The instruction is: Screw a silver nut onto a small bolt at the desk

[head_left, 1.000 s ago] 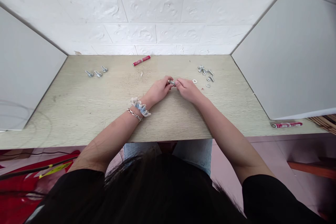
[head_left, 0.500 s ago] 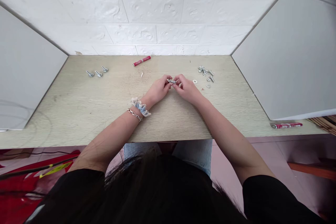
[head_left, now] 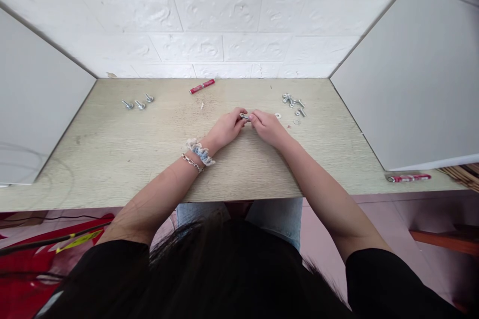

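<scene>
Fingers [head_left: 256, 119] pinching both ends, metal bolt [head_left: 245, 117] between

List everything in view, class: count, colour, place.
held bolt: one, silver, centre
loose bolts: three, silver, left
bolt cluster: several, silver, right
washers: two, silver, right
tubes: two, red, back and right
table: one, beige, centre
wall: one, white, behind
panels: two, grey, either side
wicker: one, brown, far right
floor: one, pink, below
unclear object: one, red, lower left
scrunchie: one, blue-white, left wrist
bracelet: one, silver, left wrist
shirt: one, black, bottom
jeans: one, blue, bottom
left hand: one, bare, on bolt
right hand: one, bare, on bolt
</scene>
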`<act>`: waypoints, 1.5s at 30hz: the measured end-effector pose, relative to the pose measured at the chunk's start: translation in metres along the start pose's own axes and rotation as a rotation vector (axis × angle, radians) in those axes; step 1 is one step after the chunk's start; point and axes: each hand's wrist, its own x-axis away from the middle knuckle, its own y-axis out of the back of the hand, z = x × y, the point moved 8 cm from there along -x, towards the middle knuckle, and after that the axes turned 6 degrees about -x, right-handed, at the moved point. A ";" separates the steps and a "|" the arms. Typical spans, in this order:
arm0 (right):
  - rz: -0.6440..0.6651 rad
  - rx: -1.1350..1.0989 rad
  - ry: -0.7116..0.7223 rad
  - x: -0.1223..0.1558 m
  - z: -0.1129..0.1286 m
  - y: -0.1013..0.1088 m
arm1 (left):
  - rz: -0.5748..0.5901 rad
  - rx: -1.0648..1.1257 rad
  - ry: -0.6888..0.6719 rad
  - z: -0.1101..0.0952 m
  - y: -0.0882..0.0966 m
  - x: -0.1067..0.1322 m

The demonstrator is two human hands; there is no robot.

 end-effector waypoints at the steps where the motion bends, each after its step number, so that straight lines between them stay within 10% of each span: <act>1: -0.001 -0.004 -0.002 0.000 0.000 0.000 | -0.001 0.001 0.004 0.000 0.000 0.000; 13: -0.026 -0.055 0.023 0.001 -0.004 -0.002 | -0.069 0.301 0.078 0.009 -0.001 -0.002; 45: 0.016 -0.042 -0.009 0.000 -0.001 -0.001 | -0.029 0.113 0.029 0.000 0.000 0.001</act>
